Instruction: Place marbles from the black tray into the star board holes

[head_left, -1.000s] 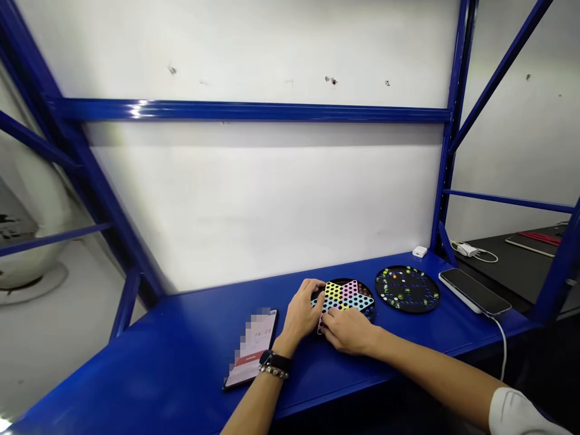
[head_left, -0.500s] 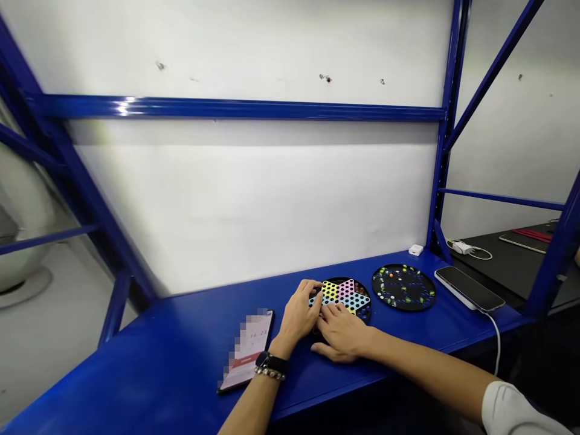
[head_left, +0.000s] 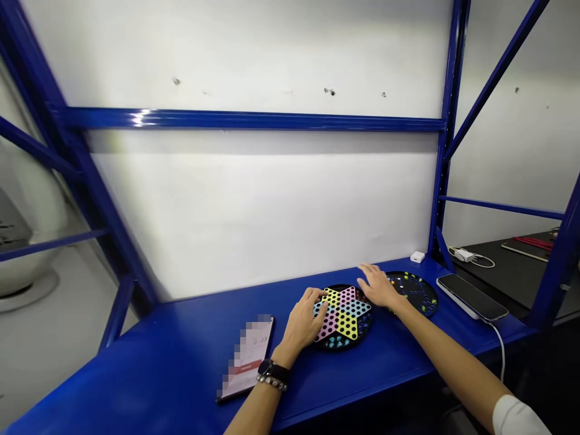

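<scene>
Head view: blue shelf (head_left: pixel 136 368), left grip (head_left: pixel 301 323) curled on checkers board (head_left: pixel 347 317), right grip (head_left: pixel 378 287) open.

A plain indoor workroom fitted with industrial steel racking

A blue steel rack (head_left: pixel 249 119) stands against a scuffed white wall (head_left: pixel 254 205) and carries a blue metal bench (head_left: pixel 136 368). Right of the rack sits a dark table (head_left: pixel 493 269) with a white charger (head_left: pixel 463 255) and a phone (head_left: pixel 521 251); left of it, a bulky white fixture (head_left: pixel 27 211) rises from a pale floor (head_left: pixel 45 350).
</scene>
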`<state>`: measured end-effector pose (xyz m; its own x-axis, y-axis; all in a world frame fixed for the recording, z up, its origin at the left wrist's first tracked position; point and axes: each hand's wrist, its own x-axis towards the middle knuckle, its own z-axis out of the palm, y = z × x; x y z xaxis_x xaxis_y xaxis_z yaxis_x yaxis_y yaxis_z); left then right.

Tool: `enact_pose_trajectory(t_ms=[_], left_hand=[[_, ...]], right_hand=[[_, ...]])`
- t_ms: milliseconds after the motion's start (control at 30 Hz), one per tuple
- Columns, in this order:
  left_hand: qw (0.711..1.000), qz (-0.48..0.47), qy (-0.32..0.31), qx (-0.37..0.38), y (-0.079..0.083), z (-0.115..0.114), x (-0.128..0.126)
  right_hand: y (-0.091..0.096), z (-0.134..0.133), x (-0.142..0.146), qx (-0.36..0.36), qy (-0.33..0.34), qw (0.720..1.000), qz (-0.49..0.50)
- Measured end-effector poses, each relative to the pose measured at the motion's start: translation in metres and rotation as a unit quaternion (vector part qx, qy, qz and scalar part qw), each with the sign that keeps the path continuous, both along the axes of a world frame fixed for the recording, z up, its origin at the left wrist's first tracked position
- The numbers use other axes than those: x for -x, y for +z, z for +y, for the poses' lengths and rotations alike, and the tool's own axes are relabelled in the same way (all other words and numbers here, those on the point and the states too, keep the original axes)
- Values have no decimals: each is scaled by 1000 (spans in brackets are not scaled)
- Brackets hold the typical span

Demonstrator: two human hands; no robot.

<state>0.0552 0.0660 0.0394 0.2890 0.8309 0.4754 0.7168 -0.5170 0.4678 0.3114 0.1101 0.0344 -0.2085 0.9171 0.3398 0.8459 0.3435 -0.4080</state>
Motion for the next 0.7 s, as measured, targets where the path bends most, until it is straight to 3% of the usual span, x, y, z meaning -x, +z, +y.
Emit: enact_pose_trajectory(t_ms=[67,167,367,700], left_hand=[[1000,0,2,4,0,0,0],[1000,6,3,3,0,0,0],[1000,18,0,-9,-6,4,2],[1000,24,10,-7,-3,2,-1]], right_hand=[[-4,17,-33,40,-133,990,-26],[-17,29,-67,80,-180,980,-32],[-37,36,-72,80,-162,983,-17],[-37,34,-75,41,-84,994,57]])
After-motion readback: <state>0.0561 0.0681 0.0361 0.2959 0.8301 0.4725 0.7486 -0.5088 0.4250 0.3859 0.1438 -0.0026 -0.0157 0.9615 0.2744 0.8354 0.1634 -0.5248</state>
